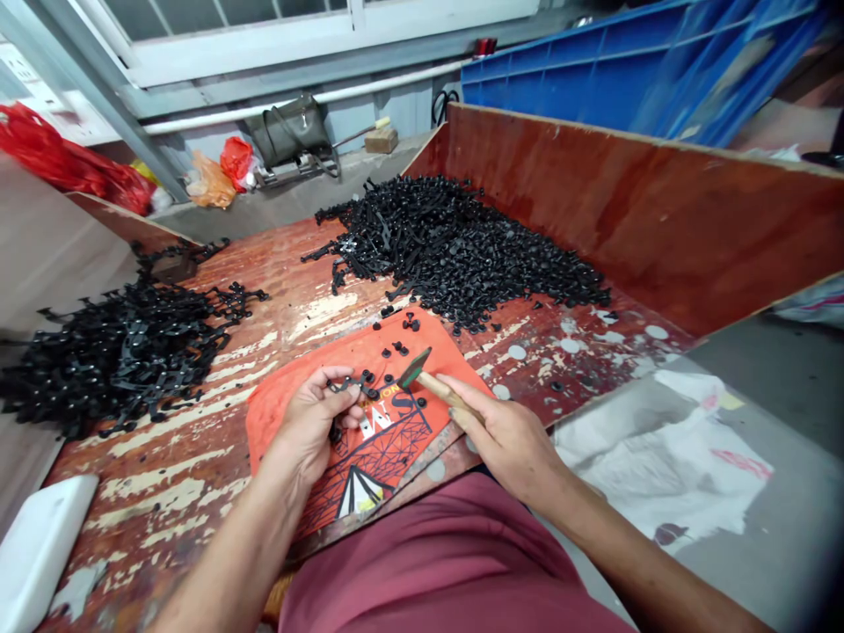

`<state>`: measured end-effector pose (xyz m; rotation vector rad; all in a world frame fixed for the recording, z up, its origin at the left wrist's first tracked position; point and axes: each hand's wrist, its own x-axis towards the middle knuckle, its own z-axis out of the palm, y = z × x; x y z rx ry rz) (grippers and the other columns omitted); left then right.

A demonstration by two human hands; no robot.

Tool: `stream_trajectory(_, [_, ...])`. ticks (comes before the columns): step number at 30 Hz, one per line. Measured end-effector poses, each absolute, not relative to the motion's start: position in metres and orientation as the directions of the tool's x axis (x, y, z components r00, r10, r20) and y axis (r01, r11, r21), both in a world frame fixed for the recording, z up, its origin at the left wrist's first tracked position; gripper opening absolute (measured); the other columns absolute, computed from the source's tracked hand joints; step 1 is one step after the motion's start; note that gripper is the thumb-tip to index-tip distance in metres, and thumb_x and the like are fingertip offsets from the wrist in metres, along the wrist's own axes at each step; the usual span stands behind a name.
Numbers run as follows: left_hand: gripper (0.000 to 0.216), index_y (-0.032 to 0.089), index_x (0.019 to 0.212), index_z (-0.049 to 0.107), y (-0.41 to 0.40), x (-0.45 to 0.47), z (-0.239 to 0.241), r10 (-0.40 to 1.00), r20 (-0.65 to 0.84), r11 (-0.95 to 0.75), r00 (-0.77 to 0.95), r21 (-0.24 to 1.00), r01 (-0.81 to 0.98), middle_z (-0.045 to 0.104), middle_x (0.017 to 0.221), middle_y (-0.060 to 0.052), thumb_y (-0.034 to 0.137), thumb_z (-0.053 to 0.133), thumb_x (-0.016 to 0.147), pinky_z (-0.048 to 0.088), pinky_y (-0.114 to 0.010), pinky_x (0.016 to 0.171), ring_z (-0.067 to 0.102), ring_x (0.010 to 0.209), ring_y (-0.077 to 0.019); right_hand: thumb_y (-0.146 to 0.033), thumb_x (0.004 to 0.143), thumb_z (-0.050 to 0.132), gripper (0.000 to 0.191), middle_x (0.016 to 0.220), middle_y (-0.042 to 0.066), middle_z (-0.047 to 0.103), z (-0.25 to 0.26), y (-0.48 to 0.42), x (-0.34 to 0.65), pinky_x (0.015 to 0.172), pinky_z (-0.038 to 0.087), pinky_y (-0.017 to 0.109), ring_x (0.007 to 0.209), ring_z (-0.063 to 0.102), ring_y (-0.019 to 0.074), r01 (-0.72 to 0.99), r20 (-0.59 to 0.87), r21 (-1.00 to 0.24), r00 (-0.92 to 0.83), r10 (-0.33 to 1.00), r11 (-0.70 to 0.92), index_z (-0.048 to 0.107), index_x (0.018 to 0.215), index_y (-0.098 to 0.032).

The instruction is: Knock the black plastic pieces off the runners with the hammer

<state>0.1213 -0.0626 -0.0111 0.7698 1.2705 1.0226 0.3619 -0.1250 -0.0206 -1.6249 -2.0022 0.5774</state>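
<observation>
Risk: the small hammer [422, 374] has its head just beside the left hand [316, 422], so a strike that lands off could catch the fingers [346, 400], and the loose black studs [396, 347] on the orange mat [369, 422] could skip off the mat. Left hand is curled, pinching a black plastic strip [343, 385] flat on the mat w/ fingertips. Right hand [507, 435] is closed round the wooden handle, head angled down over the strip. Strip looks thin, dark, w/ small round studs along it; finer detail too small to tell. Big piles of similar black parts [462, 255] lie further back on the worn red bench [198, 457].
</observation>
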Motion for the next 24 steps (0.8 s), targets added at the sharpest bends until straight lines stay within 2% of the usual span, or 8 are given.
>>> stream_trajectory(3, [0.045,0.016,0.097,0.058,-0.062,0.123,-0.014,0.93,-0.368,0.361,-0.011,0.918,-0.166,0.069,0.062,0.0,0.016,0.081,0.059,0.049,-0.017,0.042,0.062,0.046,-0.0109,-0.026,0.102,0.043,0.047,0.133,-0.003,0.064,-0.02,-0.124,0.362,0.091,0.056,0.033,0.105,0.07,0.0193,0.776,0.088,-0.603,-0.168,0.982,0.187,0.042,0.147,-0.041])
stream_trajectory(8, [0.046,0.016,0.094,0.057,-0.06,0.123,-0.016,0.946,-0.318,0.313,-0.065,0.947,-0.075,0.065,0.05,0.003,0.022,0.083,0.057,0.047,-0.017,0.04,0.059,0.04,-0.0117,-0.028,0.103,0.042,0.046,0.129,-0.001,0.067,-0.017,-0.125,0.363,0.092,0.055,0.033,0.105,0.07,0.0193,0.784,0.062,-0.595,-0.174,0.983,0.176,0.041,0.148,-0.039])
stream_trajectory(13, [0.048,0.016,0.093,0.057,-0.059,0.123,-0.018,0.95,-0.309,0.306,-0.05,0.95,-0.062,0.064,0.048,0.003,0.027,0.085,0.056,0.046,-0.017,0.04,0.058,0.039,-0.0116,-0.031,0.103,0.041,0.043,0.123,-0.001,0.071,-0.008,-0.121,0.36,0.085,0.057,0.033,0.098,0.072,0.0198,0.825,0.066,-0.532,-0.184,0.981,0.191,0.047,0.145,-0.038])
stream_trajectory(17, [0.048,0.017,0.093,0.057,-0.059,0.123,-0.021,0.952,-0.303,0.3,-0.052,0.952,-0.064,0.064,0.047,0.004,0.029,0.085,0.056,0.045,-0.016,0.038,0.057,0.038,-0.0114,-0.03,0.101,0.043,0.043,0.111,0.002,0.075,0.007,-0.118,0.353,0.079,0.056,0.032,0.091,0.073,0.0207,0.812,0.141,-0.527,-0.208,0.968,0.251,0.05,0.144,-0.03])
stream_trajectory(21, [0.047,0.018,0.095,0.055,-0.059,0.121,-0.024,0.95,-0.31,0.307,-0.037,0.949,-0.079,0.064,0.046,0.004,0.028,0.083,0.059,0.045,-0.016,0.038,0.056,0.036,-0.0109,-0.029,0.103,0.039,0.046,0.117,0.004,0.073,0.014,-0.116,0.345,0.085,0.053,0.031,0.096,0.07,0.0193,0.752,0.282,-0.551,-0.24,0.929,0.361,0.043,0.149,-0.027])
stream_trajectory(24, [0.046,0.018,0.095,0.054,-0.059,0.119,-0.026,0.947,-0.32,0.318,-0.019,0.945,-0.082,0.066,0.049,0.002,0.028,0.082,0.06,0.046,-0.016,0.039,0.057,0.037,-0.0107,-0.026,0.102,0.041,0.046,0.105,0.005,0.075,0.009,-0.114,0.338,0.08,0.053,0.031,0.087,0.071,0.0201,0.797,0.252,-0.473,-0.286,0.925,0.375,0.044,0.148,-0.026])
